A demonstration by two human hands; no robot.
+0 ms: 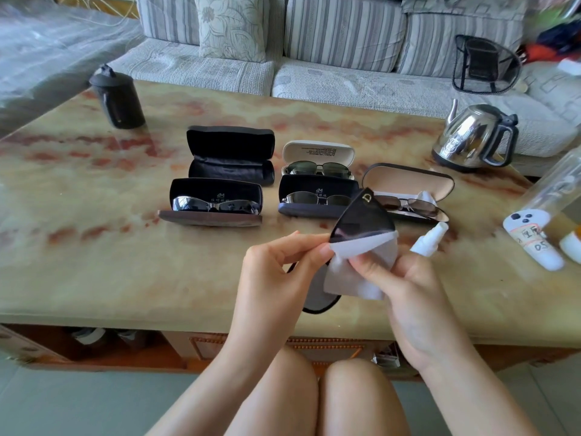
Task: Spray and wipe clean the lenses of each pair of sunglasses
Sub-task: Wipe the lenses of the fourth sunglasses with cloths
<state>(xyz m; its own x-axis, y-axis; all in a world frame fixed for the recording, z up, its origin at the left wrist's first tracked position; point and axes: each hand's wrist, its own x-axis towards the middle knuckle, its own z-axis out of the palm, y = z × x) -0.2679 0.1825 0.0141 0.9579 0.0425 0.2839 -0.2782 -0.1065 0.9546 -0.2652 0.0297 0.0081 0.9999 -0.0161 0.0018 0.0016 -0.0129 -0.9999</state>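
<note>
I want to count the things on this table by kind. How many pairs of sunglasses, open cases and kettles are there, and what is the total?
Sunglasses: 5 pairs, four in cases, one held by the left hand against the cloth in the right hand
Open cases: 5, the back left one empty
Kettle: 1
Total: 11

Beige table (94,247) veined red, sofa (342,33) striped grey, white cloth (355,275).
</note>
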